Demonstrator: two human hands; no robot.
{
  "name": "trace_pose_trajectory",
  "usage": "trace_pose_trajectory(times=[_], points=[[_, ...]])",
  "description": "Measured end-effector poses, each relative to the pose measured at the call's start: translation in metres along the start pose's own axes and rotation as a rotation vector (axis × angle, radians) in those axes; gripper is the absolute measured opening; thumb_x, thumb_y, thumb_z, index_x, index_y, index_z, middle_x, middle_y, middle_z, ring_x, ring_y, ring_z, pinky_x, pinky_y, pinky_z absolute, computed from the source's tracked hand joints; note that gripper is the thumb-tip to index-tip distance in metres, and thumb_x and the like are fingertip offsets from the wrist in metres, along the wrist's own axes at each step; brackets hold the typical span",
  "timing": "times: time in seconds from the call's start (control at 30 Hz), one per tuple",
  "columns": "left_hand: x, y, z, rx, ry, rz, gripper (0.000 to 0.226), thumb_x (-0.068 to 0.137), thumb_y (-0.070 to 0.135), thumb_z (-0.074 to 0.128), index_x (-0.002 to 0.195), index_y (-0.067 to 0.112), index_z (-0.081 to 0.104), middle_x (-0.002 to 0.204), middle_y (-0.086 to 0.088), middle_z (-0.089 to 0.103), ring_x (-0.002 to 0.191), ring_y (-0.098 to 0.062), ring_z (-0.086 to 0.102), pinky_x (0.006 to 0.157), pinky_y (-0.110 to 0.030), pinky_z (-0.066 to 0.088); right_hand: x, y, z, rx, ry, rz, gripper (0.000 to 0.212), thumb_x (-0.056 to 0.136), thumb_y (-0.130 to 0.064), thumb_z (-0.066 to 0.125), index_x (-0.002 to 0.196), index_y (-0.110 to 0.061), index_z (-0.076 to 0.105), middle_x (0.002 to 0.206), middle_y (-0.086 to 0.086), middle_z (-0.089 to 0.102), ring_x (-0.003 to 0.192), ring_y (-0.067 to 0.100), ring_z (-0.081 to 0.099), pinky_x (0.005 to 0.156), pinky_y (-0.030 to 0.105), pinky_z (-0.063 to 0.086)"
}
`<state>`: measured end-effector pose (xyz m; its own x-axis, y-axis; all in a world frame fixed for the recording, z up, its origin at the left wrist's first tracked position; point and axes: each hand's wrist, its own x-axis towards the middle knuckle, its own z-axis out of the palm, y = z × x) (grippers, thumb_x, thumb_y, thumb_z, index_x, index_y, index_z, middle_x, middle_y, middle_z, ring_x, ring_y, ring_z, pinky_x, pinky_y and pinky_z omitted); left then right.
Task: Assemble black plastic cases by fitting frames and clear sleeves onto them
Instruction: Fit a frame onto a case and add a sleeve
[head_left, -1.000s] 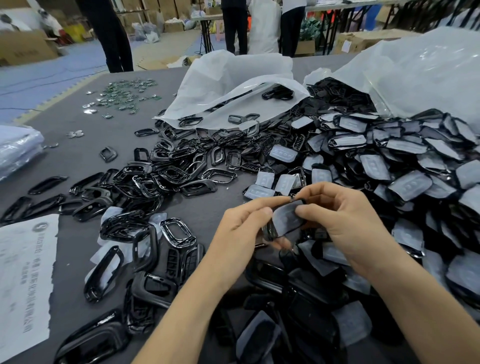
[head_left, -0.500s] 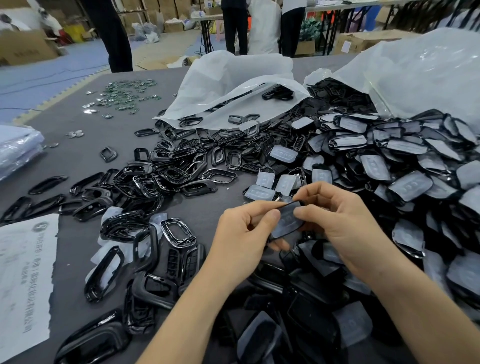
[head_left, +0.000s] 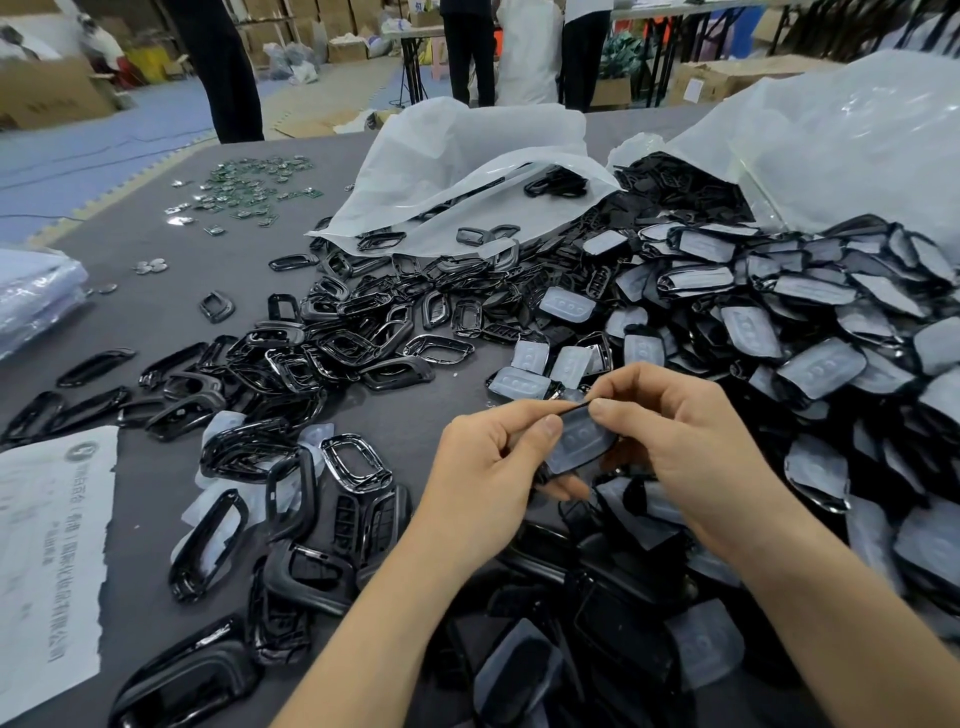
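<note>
Grey table (head_left: 156, 322) strewn with black frames (head_left: 332, 353), cardboard boxes (head_left: 47, 96) beyond.

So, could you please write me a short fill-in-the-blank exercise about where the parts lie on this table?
1. The left hand and the right hand pinch one black case; the heap of sleeved cases lies on their ____ side.
2. The loose black frames lie on their ____ side.
3. The small circuit boards scattered at the far end of the table are ____ in colour.
Missing words: right; left; green.
</note>
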<state>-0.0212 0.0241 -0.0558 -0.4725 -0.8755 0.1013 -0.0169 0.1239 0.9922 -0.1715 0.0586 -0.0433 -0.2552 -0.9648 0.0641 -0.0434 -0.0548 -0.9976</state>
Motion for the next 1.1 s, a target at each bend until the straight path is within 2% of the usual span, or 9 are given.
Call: trace_pose_trajectory(times=[0.3, 0.43, 0.53, 0.63, 0.7, 0.8, 0.93, 1.0, 1.1], points=[[0.001, 0.003, 0.000, -0.084, -0.014, -0.023, 0.027, 0.100, 0.004, 0.043, 0.107, 0.010, 0.069, 0.073, -0.004, 0.072, 0.056, -0.019, 0.069, 0.054, -0.022, 0.055, 0.001, 0.003, 0.000, -0.005, -0.005, 0.017, 0.009, 0.090, -0.008, 0.061, 0.082, -0.007, 0.066, 0.067, 0.002, 0.063, 0.062, 0.016, 0.057, 0.058, 0.028, 0.051], [0.000, 0.002, 0.000, -0.128, 0.009, -0.034, 0.034, 0.103, 0.008, 0.039, 0.111, 0.025, 0.067, 0.079, -0.008, 0.072, 0.056, -0.026, 0.069, 0.055, -0.033, 0.058, 0.002, 0.005, 0.000, -0.062, 0.028, 0.008, 0.009, 0.090, -0.010, 0.062, 0.083, -0.009, 0.066, 0.063, -0.002, 0.063, 0.053, 0.012, 0.057, 0.051, 0.022, 0.048], [0.000, -0.004, -0.001, 0.129, 0.060, 0.094, 0.035, 0.103, 0.020, 0.042, 0.119, 0.044, 0.061, 0.091, -0.013, 0.071, 0.068, -0.026, 0.071, 0.069, -0.050, 0.058, 0.003, 0.005, -0.001, -0.074, 0.072, 0.019, 0.008, 0.090, -0.009, 0.062, 0.083, -0.007, 0.064, 0.060, -0.001, 0.060, 0.046, 0.012, 0.054, 0.044, 0.021, 0.046], [-0.001, -0.003, -0.003, 0.462, -0.012, 0.379, 0.038, 0.095, 0.032, 0.053, 0.131, 0.042, 0.054, 0.126, 0.021, 0.060, 0.101, -0.004, 0.062, 0.088, -0.016, 0.048, 0.003, 0.003, -0.005, -0.044, 0.098, 0.027, 0.010, 0.089, -0.006, 0.063, 0.079, -0.009, 0.062, 0.057, 0.004, 0.056, 0.043, 0.013, 0.048, 0.041, 0.023, 0.044], [0.002, -0.005, -0.002, 0.586, -0.036, 0.502, 0.038, 0.092, 0.024, 0.059, 0.130, 0.028, 0.059, 0.138, 0.016, 0.053, 0.125, -0.001, 0.050, 0.104, -0.017, 0.038, 0.003, 0.001, -0.007, 0.003, 0.090, 0.055, 0.011, 0.088, -0.006, 0.063, 0.078, -0.011, 0.062, 0.059, 0.008, 0.058, 0.043, 0.014, 0.048, 0.040, 0.022, 0.043], [0.003, -0.006, 0.000, 0.594, -0.007, 0.539, 0.033, 0.089, 0.006, 0.062, 0.120, 0.015, 0.067, 0.127, 0.011, 0.060, 0.125, -0.003, 0.052, 0.106, -0.018, 0.038, 0.004, 0.000, -0.009, 0.076, 0.077, 0.122, 0.010, 0.088, -0.008, 0.063, 0.078, -0.009, 0.065, 0.054, 0.002, 0.058, 0.041, 0.010, 0.048, 0.039, 0.018, 0.040], [0.001, 0.000, 0.001, 0.301, 0.105, 0.284, 0.035, 0.091, 0.007, 0.062, 0.104, 0.038, 0.071, 0.097, -0.003, 0.075, 0.084, -0.009, 0.065, 0.083, -0.019, 0.045, 0.003, -0.004, -0.010, 0.199, -0.028, 0.157, 0.020, 0.076, -0.033, 0.068, 0.076, -0.013, 0.070, 0.053, 0.000, 0.053, 0.045, 0.010, 0.046, 0.041, 0.018, 0.039], [0.002, 0.003, 0.002, -0.016, 0.128, 0.107, 0.031, 0.091, 0.004, 0.059, 0.095, 0.031, 0.072, 0.084, -0.003, 0.076, 0.079, -0.011, 0.068, 0.078, -0.019, 0.050, 0.002, -0.007, -0.009, 0.213, -0.071, 0.127, 0.024, 0.063, -0.039, 0.072, 0.075, -0.019, 0.073, 0.058, 0.000, 0.050, 0.049, 0.009, 0.045, 0.044, 0.018, 0.040], [0.004, 0.004, 0.004, -0.371, 0.090, -0.063, 0.020, 0.081, 0.012, 0.060, 0.098, 0.013, 0.071, 0.091, -0.004, 0.076, 0.088, -0.016, 0.072, 0.079, -0.021, 0.056, 0.002, -0.007, -0.009, 0.169, -0.066, 0.087, 0.022, 0.056, -0.039, 0.073, 0.070, -0.022, 0.074, 0.064, 0.000, 0.051, 0.052, 0.007, 0.046, 0.049, 0.017, 0.042]])
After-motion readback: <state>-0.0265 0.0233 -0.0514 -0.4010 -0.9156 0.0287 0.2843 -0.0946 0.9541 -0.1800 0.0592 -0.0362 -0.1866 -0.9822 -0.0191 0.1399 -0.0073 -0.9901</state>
